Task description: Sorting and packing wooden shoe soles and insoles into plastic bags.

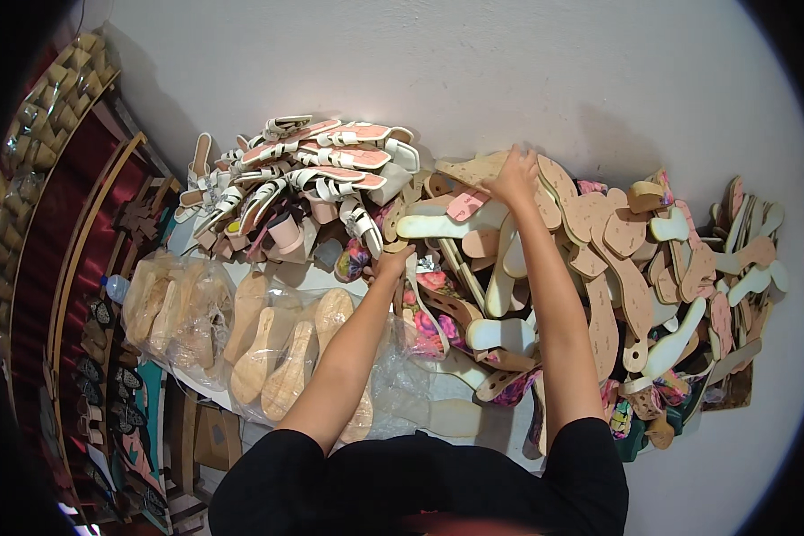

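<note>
A heap of tan cardboard-like shoe insoles and white sole pieces (598,259) lies against a white wall. My right hand (514,176) reaches to the back of the heap and grips a tan insole (473,168) at its top. My left hand (391,263) rests lower, at the edge of the heap, its fingers closed around a flowered sandal piece (420,308). Just beyond it to the left is a stack of finished white and pink strappy sandals (313,170).
Clear plastic bags of cork-coloured wedge soles (268,348) lie at the left front. Wooden racks with red cloth and small dark pieces (98,295) stand at the far left. More insoles and white soles (732,259) spread to the right.
</note>
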Demonstrator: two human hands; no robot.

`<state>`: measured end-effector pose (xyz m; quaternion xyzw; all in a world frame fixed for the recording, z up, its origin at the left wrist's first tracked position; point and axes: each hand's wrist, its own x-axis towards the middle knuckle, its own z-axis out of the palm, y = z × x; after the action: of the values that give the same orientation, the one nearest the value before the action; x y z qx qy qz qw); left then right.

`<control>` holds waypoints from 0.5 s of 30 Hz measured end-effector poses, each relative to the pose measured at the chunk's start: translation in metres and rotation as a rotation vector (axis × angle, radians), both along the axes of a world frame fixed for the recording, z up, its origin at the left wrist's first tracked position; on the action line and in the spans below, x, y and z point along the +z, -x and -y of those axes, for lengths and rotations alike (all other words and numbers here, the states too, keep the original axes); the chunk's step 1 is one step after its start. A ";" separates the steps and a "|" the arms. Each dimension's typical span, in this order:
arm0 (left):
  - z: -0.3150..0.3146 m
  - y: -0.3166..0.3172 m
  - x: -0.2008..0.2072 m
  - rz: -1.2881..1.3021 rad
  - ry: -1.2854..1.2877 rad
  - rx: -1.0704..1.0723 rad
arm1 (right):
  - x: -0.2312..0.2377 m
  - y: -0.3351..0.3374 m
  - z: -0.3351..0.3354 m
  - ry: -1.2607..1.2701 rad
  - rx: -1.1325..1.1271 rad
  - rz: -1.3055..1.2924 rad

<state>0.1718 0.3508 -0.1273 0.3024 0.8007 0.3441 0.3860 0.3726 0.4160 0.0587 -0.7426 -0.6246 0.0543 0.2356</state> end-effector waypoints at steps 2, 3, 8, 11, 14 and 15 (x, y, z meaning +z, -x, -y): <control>0.005 -0.003 0.004 -0.127 0.019 -0.004 | -0.003 -0.005 -0.006 0.019 -0.002 0.072; 0.006 -0.003 0.006 -0.190 0.027 -0.005 | -0.004 -0.006 -0.009 0.095 0.011 0.067; 0.002 -0.006 0.008 -0.229 -0.172 0.074 | -0.019 -0.016 -0.023 0.116 0.089 0.135; 0.016 -0.008 0.042 -0.120 -0.259 0.016 | -0.012 -0.006 -0.005 0.146 0.076 0.166; 0.011 -0.020 0.051 -0.093 -0.403 0.063 | -0.019 0.000 -0.001 0.104 0.049 0.277; 0.013 -0.023 0.060 -0.096 -0.397 0.065 | -0.018 0.001 0.000 0.089 0.072 0.247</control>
<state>0.1951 0.3383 -0.0676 0.3625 0.7441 0.4927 0.2688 0.3714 0.4158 0.0404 -0.7307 -0.6718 -0.0012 0.1216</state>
